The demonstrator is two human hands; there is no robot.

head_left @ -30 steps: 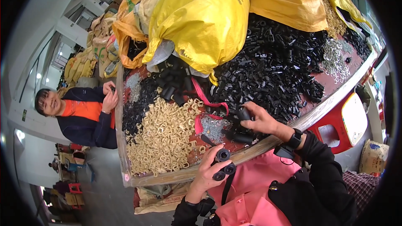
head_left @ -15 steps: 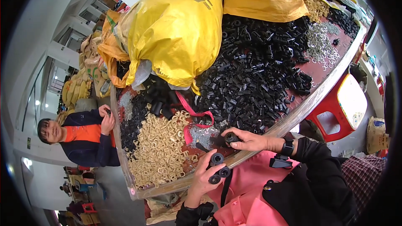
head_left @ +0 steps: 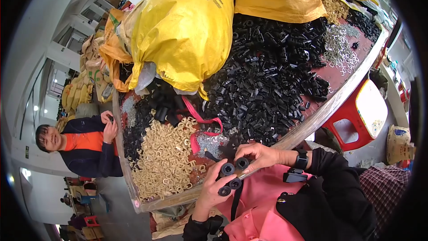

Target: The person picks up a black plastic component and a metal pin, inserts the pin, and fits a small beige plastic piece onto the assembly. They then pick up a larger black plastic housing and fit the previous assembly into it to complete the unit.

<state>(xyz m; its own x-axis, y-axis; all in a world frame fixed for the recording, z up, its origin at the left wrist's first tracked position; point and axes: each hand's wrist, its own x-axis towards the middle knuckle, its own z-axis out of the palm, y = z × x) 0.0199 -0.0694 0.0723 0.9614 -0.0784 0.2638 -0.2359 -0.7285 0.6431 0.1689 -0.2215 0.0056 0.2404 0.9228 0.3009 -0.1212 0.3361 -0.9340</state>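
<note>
My left hand (head_left: 210,193) is closed around three short black plastic cylinders (head_left: 235,183), their round hollow ends facing up. Pinched in my right hand (head_left: 264,155) is another black cylinder (head_left: 242,163), right beside the ones in my left hand. Both hands are over the near edge of the table. Just beyond them lie a heap of small silvery pieces (head_left: 211,144) and a pink strap (head_left: 206,119). To the left spreads a pile of tan U-shaped clips (head_left: 162,160); farther back is a large heap of black plastic parts (head_left: 263,80).
A wooden rim (head_left: 307,130) edges the red table. Big yellow sacks (head_left: 183,31) stand at the back, with metal hooks (head_left: 339,47) at the far right. A red stool (head_left: 332,129) is to the right. Across the left side, a person (head_left: 91,145) holds something small.
My right hand has moved left and down with its black cylinder, bringing it next to the cylinders in my left hand. The whole view has shifted slightly.
</note>
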